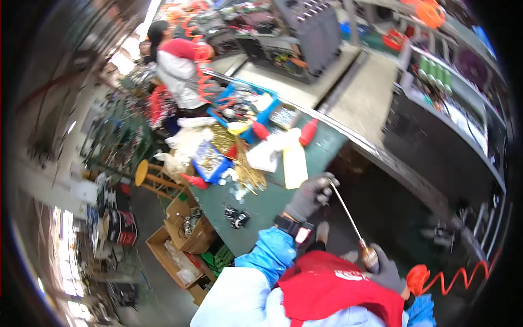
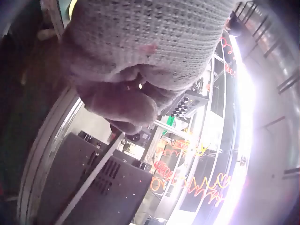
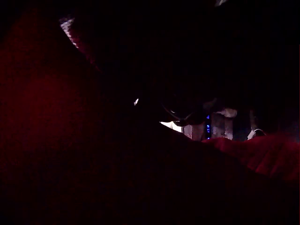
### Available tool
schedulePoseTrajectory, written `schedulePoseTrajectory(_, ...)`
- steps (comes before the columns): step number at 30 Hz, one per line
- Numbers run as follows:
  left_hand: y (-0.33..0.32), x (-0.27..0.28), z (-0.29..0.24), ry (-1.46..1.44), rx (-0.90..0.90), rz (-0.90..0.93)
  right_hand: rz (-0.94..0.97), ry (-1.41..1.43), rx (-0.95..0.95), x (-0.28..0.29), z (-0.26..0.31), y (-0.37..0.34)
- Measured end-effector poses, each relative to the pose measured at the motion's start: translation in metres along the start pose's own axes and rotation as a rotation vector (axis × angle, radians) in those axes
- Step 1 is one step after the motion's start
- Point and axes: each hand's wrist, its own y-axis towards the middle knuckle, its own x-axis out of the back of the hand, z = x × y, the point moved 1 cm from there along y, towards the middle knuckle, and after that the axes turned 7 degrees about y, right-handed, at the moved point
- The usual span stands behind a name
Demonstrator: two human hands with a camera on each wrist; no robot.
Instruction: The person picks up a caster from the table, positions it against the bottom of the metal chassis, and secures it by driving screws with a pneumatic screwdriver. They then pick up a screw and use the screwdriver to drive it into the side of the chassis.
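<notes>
A long screwdriver [image 1: 347, 212] with an amber handle slants between my two gloved hands. My left hand [image 1: 309, 199], in a grey knit glove, pinches the tip end of its metal shaft. In the left wrist view the curled fingers [image 2: 119, 105] meet at the end of the shaft [image 2: 91, 178]. My right hand [image 1: 388, 271] grips the handle, close in front of the red apron [image 1: 332, 289]. The right wrist view is almost wholly dark, so the right hand's grip shows only from the head. A small black part [image 1: 236, 217] lies on the green tabletop [image 1: 218, 199], left of my left hand.
Beyond the left hand, blue bins [image 1: 211, 162] of small parts, red bottles [image 1: 308, 132] and a yellow sheet [image 1: 295, 166] crowd the table. Cardboard boxes [image 1: 188, 229] stand at its left. A conveyor rail [image 1: 354, 136] runs along the right. Another person [image 1: 182, 71] works farther back. An orange coiled hose [image 1: 457, 280] hangs at right.
</notes>
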Motion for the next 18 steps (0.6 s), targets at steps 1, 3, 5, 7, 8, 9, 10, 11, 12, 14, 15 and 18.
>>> schedulePoseTrajectory(1, -0.006, -0.005, -0.01, -0.006, 0.028, 0.014, 0.043, 0.099, -0.039, 0.001, 0.01, 0.001)
schedulePoseTrajectory(3, -0.007, 0.002, -0.012, -0.025, -0.026, 0.075, 0.157, 0.358, -0.136, 0.002, -0.002, 0.007)
schedulePoseTrajectory(5, -0.008, 0.007, -0.014, -0.076, -0.046, 0.123, 0.248, 0.614, -0.24, 0.008, 0.005, 0.008)
schedulePoseTrajectory(7, -0.015, 0.008, -0.02, -0.041, -0.055, 0.106, 0.292, 0.74, -0.286, 0.007, 0.018, 0.01)
schedulePoseTrajectory(8, -0.016, 0.012, -0.021, -0.035, -0.049, 0.12, 0.296, 0.735, -0.276, 0.007, 0.024, 0.012)
schedulePoseTrajectory(9, -0.019, 0.014, -0.023, -0.015, -0.057, 0.087, 0.3, 0.73, -0.264, 0.007, 0.027, 0.014)
schedulePoseTrajectory(10, -0.023, 0.015, -0.024, 0.005, -0.063, 0.055, 0.265, 0.62, -0.227, 0.005, 0.028, 0.015)
schedulePoseTrajectory(11, -0.027, 0.016, -0.027, 0.025, -0.07, 0.022, 0.231, 0.511, -0.189, 0.003, 0.026, 0.018)
schedulePoseTrajectory(12, -0.035, 0.011, -0.031, 0.059, -0.053, -0.046, 0.198, 0.401, -0.15, 0.002, 0.025, 0.02)
schedulePoseTrajectory(14, -0.038, 0.015, -0.031, 0.091, -0.068, -0.064, 0.201, 0.236, -0.135, 0.004, 0.026, 0.025)
schedulePoseTrajectory(15, -0.041, 0.018, -0.029, 0.103, -0.072, -0.076, 0.204, 0.154, -0.132, 0.005, 0.026, 0.026)
schedulePoseTrajectory(18, -0.048, 0.032, -0.024, 0.031, -0.09, 0.018, 0.266, 0.209, -0.165, 0.004, 0.043, 0.031)
